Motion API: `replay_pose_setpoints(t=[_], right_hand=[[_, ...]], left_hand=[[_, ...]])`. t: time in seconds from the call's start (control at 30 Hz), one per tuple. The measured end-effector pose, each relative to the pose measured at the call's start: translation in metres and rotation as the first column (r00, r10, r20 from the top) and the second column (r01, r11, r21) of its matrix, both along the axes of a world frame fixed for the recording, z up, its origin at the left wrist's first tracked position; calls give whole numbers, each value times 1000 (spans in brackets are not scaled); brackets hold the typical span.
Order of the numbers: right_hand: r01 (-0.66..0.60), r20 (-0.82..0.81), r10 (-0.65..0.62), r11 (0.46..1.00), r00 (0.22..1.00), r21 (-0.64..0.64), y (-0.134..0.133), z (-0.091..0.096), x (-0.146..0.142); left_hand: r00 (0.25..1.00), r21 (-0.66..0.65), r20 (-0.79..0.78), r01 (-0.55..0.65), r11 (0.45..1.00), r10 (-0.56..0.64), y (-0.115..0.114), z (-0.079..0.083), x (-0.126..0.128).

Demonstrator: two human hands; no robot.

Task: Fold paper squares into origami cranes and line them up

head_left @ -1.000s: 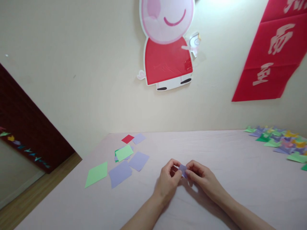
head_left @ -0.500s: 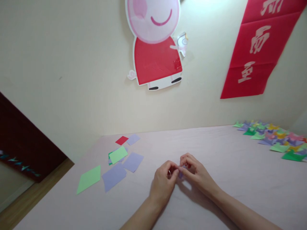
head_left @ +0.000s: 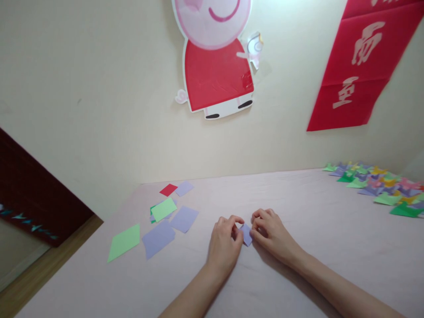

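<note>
A small folded piece of purple paper (head_left: 246,235) lies at the table surface between my two hands. My left hand (head_left: 226,240) has its thumb and index finger curled round the paper's left edge, with a small gap showing between them. My right hand (head_left: 273,235) is closed at the paper's right edge, its thumb and fingertip pressed there and the other fingers bent. Its underside and parts of its edges are hidden by my fingers.
Loose paper squares lie to the left: light green (head_left: 124,242), purple (head_left: 159,239) and red (head_left: 168,190). At the far right stand several rows of folded coloured paper pieces (head_left: 386,183). A wall with a pig cutout (head_left: 217,77) and a red banner (head_left: 354,70) rises behind the table (head_left: 298,198).
My hands have moved slightly apart, and more of the folded purple paper shows between them. The whole view has shifted a little, so the wall decorations sit higher.
</note>
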State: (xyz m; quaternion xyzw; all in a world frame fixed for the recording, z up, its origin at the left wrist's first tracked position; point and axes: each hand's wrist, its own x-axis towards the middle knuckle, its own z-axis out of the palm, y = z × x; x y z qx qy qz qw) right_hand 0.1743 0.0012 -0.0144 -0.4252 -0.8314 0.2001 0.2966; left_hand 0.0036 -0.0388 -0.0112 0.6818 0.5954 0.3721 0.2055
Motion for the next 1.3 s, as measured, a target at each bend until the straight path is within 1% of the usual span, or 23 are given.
replay_pose_setpoints(t=[0.07, 0.13, 0.2, 0.27, 0.3, 0.33, 0.37, 0.43, 0.53, 0.7, 0.87, 1.03, 1.17, 1.3], right_hand=[[15, 76, -19, 998, 997, 56, -1, 0, -1], [-12, 85, 5, 997, 996, 82, -2, 3, 1], [-111, 58, 107, 992, 993, 67, -1, 7, 6], [-257, 68, 253, 964, 965, 61, 0, 10, 11], [-316, 98, 309, 946, 946, 73, 1, 11, 13], [-353, 141, 338, 931, 930, 96, 2, 11, 14], [-367, 186, 342, 921, 921, 127, 2, 11, 15], [-355, 258, 301, 914, 918, 196, 3, 9, 14], [-335, 305, 251, 905, 919, 262, 5, 5, 12], [-292, 287, 216, 922, 933, 254, 7, 0, 11], [-265, 233, 213, 939, 949, 221, 5, 2, 11], [-255, 135, 239, 959, 962, 123, 7, 7, 15], [-196, -2, 197, 980, 980, 40, 14, 2, 20], [-178, -33, 177, 984, 984, -23, 17, -1, 20]], left_hand=[[988, 33, -153, 33, 999, -28, -1, -1, -1], [970, 65, -242, 55, 996, -38, -1, -1, -2], [956, 71, -283, 104, 992, -80, -2, -2, -3], [937, 46, -311, 182, 982, -159, -2, -1, -4], [925, 28, -326, 213, 977, -193, -3, -1, -5], [915, 11, -341, 234, 972, -217, -3, 0, -6], [906, -4, -355, 245, 969, -231, -3, 1, -7], [896, -29, -369, 256, 966, -248, -4, 5, -8], [894, -54, -359, 268, 962, -269, -5, 11, -9], [895, -50, -356, 270, 962, -270, -2, 13, -9], [876, -15, -408, 275, 961, -257, 3, 11, -8], [834, 63, -516, 263, 963, -194, 5, 9, -2], [824, 112, -550, 235, 965, -137, 10, 7, 4], [833, 129, -540, 223, 966, -120, 16, 5, 6]])
